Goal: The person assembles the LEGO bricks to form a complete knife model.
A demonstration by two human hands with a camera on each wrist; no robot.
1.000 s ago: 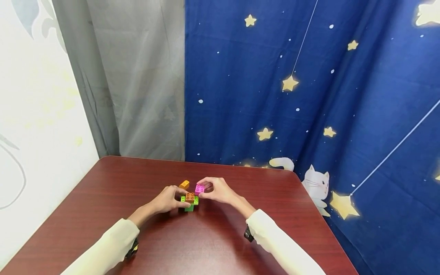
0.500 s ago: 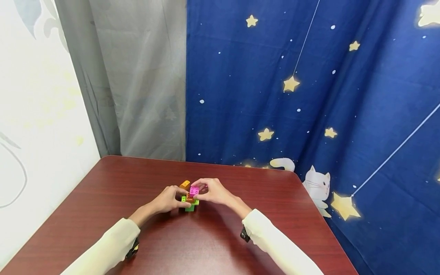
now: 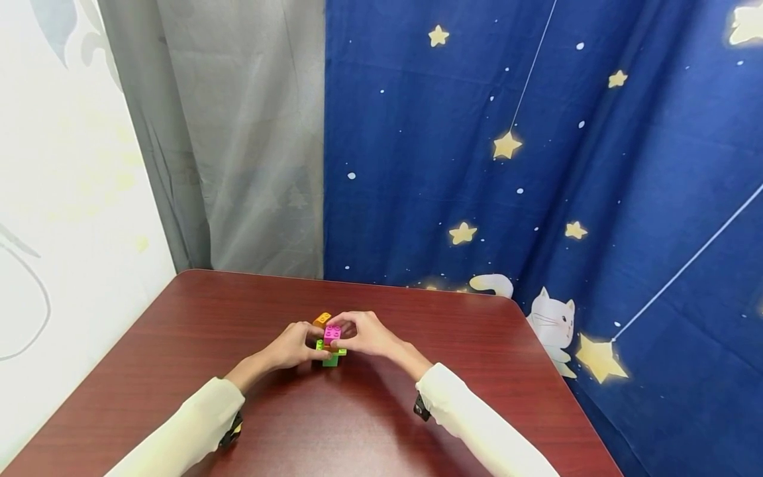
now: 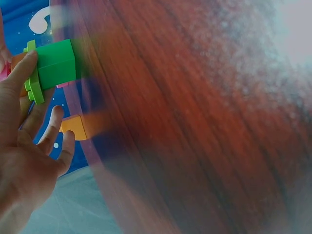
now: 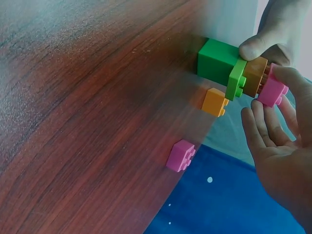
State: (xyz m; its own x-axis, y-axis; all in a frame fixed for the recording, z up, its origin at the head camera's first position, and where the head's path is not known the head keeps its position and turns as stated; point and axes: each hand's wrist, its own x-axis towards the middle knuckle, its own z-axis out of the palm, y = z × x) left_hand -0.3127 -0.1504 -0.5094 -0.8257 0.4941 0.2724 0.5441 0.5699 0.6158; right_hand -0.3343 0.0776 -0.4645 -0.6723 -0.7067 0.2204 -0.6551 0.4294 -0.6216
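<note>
We saw the right hand (image 3: 366, 334) with its thumb and fingertips clamped on the pink block (image 3: 332, 334), which lay at 9 o'clock from that palm in the head view, directly over the upright stack (image 5: 236, 78). The relation we watched was the gap beneath it: in the right wrist view a strip of studs showed between the pink block and the brown block (image 5: 253, 76), so we judged the 2 close and lined up but not pressed home. The pink block looked square on top, with 4 studs, so we found no long axis to turn; the longer lime block (image 4: 35, 87) ran from 9 to 3 o'clock in the head view, under the brown block and above the green block (image 5: 215, 57), which appeared to stand on the table (image 3: 381, 411). The left hand (image 3: 291, 346) gripped the stack from its 9 o'clock side, thumb on the near side and a finger beyond, while its lower fingers were spread apart and clear of the stack in the left wrist view. The right hand was nearer the pink block, the left nearer the lower pieces. We also noted an orange block (image 3: 322, 320) at 11 o'clock from the stack and a spare pink block (image 5: 180, 155), loose at 7 o'clock from the stack in the right wrist view.
</note>
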